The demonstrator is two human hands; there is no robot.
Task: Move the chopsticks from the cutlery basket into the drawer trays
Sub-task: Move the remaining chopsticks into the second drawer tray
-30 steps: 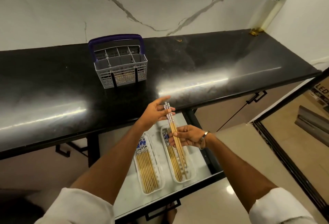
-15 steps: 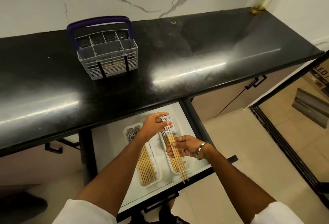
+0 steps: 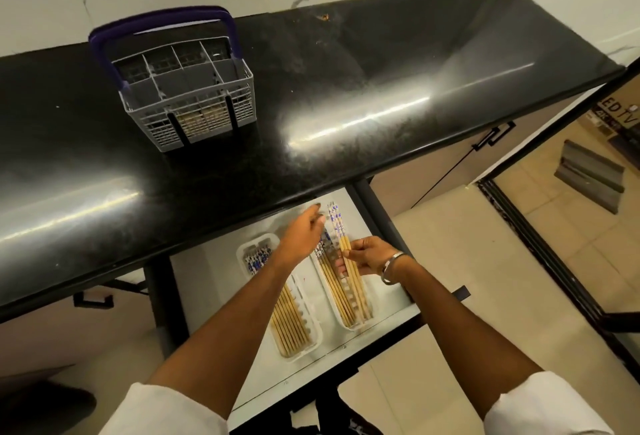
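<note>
A small bundle of wooden chopsticks (image 3: 337,227) with blue-and-white patterned tops is pinched in my right hand (image 3: 369,254), held lengthwise over the right white tray (image 3: 370,322) in the open drawer (image 3: 207,275). My left hand (image 3: 304,232) hovers just left of the bundle's patterned ends, fingers loosely apart, holding nothing. The right tray holds several chopsticks under the bundle. The left tray (image 3: 313,348) also holds several chopsticks (image 3: 289,324). The grey cutlery basket (image 3: 221,112) with a purple handle stands on the black counter, no chopsticks showing above its rim.
The black countertop (image 3: 346,95) overhangs the drawer's back part. A closed cabinet door with a black handle (image 3: 493,137) lies to the right. A dark doorframe (image 3: 540,251) and beige floor tiles are on the right.
The bundle has come lower over the right tray, with my right hand gripping it nearer its middle. My left hand has let go of the tips. The view has tilted downward.
</note>
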